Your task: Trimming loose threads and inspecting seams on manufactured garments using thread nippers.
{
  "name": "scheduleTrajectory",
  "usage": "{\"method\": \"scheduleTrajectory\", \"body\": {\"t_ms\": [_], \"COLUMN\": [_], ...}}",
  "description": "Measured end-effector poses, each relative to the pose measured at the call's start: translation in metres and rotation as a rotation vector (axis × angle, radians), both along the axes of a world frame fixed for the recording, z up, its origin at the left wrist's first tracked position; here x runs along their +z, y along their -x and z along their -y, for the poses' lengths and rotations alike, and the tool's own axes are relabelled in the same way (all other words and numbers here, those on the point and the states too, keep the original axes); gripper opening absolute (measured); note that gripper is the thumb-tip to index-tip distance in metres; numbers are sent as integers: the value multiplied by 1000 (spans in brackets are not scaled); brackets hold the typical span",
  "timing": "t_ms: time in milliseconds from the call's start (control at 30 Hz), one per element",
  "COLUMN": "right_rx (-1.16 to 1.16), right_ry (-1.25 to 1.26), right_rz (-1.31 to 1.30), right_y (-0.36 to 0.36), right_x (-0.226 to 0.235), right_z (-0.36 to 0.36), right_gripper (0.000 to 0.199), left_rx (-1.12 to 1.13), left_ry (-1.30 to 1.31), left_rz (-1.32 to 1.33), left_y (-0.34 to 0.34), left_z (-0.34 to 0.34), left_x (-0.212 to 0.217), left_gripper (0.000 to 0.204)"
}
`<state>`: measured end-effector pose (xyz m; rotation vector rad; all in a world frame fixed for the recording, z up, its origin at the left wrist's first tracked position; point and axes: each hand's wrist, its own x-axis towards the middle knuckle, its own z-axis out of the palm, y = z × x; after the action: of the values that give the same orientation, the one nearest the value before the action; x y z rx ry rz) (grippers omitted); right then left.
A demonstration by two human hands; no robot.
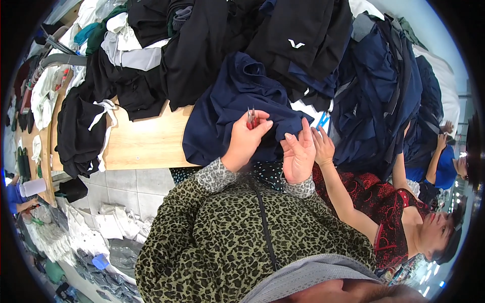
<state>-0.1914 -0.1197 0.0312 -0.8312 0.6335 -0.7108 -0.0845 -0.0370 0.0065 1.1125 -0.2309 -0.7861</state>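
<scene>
My left hand [245,140] is closed around small thread snips [251,121] with red handles, their metal tips pointing up. A dark navy garment [214,118] lies bunched on the table in front of me. Beside its right edge, my right hand [299,159] has the palm showing and some fingers stretched up against the cloth. No tool shows in that hand. How far its fingers reach behind the fabric is hidden.
A co-worker's hand [324,146] is right beside my right hand, near a slim blue object [322,120]. Black garments [197,55] are heaped across the far side of the wooden table [139,139]. Navy garments [376,86] hang at the right.
</scene>
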Motion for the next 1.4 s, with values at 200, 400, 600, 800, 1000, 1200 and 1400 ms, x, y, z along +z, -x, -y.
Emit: {"method": "scheduleTrajectory", "body": {"t_ms": [200, 400, 600, 800, 1000, 1200, 1400], "right_rx": [4, 46, 63, 114, 92, 87, 60], "right_ry": [81, 107, -20, -178, -160, -100, -57], "right_rz": [-3, 5, -1, -4, 16, 19, 13], "right_y": [-2, -2, -1, 2, -1, 0, -1], "right_x": [1, 0, 5, 0, 5, 1, 0], "right_z": [-2, -1, 13, 23, 17, 16, 11], "right_gripper": [75, 72, 68, 63, 63, 66, 70], "left_rx": [96, 124, -175, -294, -301, -262, -280], "left_ry": [-15, 11, -155, -216, -289, -289, -291], "left_rz": [766, 934, 370, 771, 907, 973, 944], "left_y": [12, 7, -12, -8, -2, -2, -2], "left_z": [-4, 2, -10, -25, -18, -13, -13], "left_x": [5, 4, 13, 17, 17, 16, 17], "left_gripper": [21, 23, 35, 49, 42, 41, 40]}}
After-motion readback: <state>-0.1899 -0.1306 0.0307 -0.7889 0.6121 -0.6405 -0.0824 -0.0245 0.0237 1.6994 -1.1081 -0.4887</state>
